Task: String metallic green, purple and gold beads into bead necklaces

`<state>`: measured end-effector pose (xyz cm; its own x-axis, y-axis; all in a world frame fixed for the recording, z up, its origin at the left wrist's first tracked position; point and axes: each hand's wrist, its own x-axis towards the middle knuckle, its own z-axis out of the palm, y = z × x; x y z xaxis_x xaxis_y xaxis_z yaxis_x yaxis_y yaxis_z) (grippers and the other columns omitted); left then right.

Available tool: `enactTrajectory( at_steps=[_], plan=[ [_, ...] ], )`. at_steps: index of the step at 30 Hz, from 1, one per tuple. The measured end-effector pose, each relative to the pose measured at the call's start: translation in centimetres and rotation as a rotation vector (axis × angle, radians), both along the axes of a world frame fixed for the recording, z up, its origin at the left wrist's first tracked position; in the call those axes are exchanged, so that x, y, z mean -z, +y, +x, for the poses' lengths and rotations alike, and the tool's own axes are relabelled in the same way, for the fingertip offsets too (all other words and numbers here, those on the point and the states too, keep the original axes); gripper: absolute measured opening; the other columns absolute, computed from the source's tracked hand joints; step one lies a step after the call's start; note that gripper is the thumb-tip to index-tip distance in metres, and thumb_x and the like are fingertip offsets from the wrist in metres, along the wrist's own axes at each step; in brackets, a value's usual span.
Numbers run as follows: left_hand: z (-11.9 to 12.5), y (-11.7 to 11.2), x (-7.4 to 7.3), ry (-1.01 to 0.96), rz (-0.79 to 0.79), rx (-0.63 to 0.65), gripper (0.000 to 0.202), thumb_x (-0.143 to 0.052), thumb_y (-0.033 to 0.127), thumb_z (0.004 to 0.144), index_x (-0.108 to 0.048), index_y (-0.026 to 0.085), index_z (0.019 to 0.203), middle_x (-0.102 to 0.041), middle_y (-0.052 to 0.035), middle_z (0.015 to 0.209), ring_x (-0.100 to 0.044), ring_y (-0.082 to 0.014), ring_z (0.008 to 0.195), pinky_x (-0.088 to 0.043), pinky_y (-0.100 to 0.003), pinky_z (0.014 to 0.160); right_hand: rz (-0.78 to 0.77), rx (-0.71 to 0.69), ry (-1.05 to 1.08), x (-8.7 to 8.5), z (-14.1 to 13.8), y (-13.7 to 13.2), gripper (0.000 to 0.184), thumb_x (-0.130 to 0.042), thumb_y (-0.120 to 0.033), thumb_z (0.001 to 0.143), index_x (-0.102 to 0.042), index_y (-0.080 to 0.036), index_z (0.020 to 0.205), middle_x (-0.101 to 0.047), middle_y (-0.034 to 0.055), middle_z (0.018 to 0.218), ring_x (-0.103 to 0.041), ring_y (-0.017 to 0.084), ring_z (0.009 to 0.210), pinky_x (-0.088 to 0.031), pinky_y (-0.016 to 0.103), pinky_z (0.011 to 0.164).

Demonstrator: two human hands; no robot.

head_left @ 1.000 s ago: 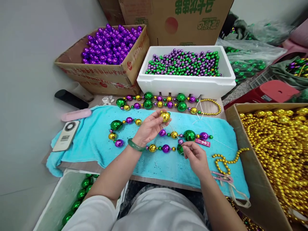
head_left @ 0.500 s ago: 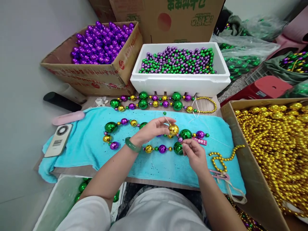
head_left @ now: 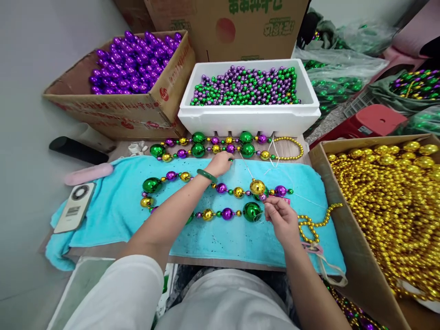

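My left hand (head_left: 222, 164) is closed at the far edge of the blue towel (head_left: 220, 233), a small green bead (head_left: 231, 159) at its fingertips. A white thread (head_left: 246, 166) slants from near there down to a large gold bead (head_left: 257, 187). Just below that, a small purple bead (head_left: 263, 198) touches the fingertips of my right hand (head_left: 282, 219), which pinches the thread. Fine loops of thread hang beside the big green bead (head_left: 252, 211). A string of purple, gold and green beads (head_left: 227, 213) curves across the towel, partly hidden by my left forearm.
Behind the towel lies a finished-looking bead necklace (head_left: 247, 150). A white foam box (head_left: 249, 117) of small beads and a carton (head_left: 165, 98) of purple beads stand beyond. At right is a carton (head_left: 357, 238) of gold bead strands; a phone (head_left: 74, 208) lies left.
My left hand has left the gold bead and moved up and away to the small green bead. The gold bead now hangs nearer my right hand, which keeps its pinch.
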<state>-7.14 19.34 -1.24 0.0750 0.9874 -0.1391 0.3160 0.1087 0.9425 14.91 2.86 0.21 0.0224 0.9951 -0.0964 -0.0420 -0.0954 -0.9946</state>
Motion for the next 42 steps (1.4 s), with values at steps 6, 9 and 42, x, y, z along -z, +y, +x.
enactTrajectory(
  at_steps=[6, 9, 42],
  plan=[
    [-0.5, -2.7, -3.9, -0.639, -0.276, -0.03, 0.016, -0.059, 0.015, 0.088, -0.069, 0.012, 0.1, -0.07, -0.0094, 0.089, -0.065, -0.0112, 0.07, -0.053, -0.023, 0.066, -0.013, -0.022, -0.029, 0.6, 0.4, -0.1, 0.028, -0.065, -0.045, 0.079, -0.062, -0.018, 0.081, -0.049, -0.0036, 0.052, -0.045, 0.01, 0.046, -0.038, 0.023, 0.044],
    [-0.8, -4.3, -5.6, -0.817, -0.317, -0.029, 0.017, -0.057, 0.013, 0.09, -0.069, 0.01, 0.101, -0.072, -0.0105, 0.09, -0.066, -0.011, 0.071, -0.053, -0.021, 0.064, -0.019, -0.039, -0.033, 0.5, 0.2, -0.1, 0.029, -0.065, -0.046, 0.079, -0.062, -0.018, 0.08, -0.049, -0.0034, 0.052, -0.045, 0.01, 0.046, -0.038, 0.023, 0.044],
    [-1.3, -7.5, -6.5, -0.733, -0.204, 0.056, 0.022, -0.07, 0.029, 0.083, -0.074, 0.014, 0.098, -0.069, -0.0063, 0.081, -0.062, -0.0111, 0.07, -0.05, -0.023, 0.064, -0.021, -0.074, -0.016, -0.4, -0.7, -0.7, 0.025, -0.066, -0.042, 0.077, -0.062, -0.018, 0.079, -0.049, -0.0032, 0.053, -0.043, 0.01, 0.047, -0.036, 0.023, 0.044]
  ],
)
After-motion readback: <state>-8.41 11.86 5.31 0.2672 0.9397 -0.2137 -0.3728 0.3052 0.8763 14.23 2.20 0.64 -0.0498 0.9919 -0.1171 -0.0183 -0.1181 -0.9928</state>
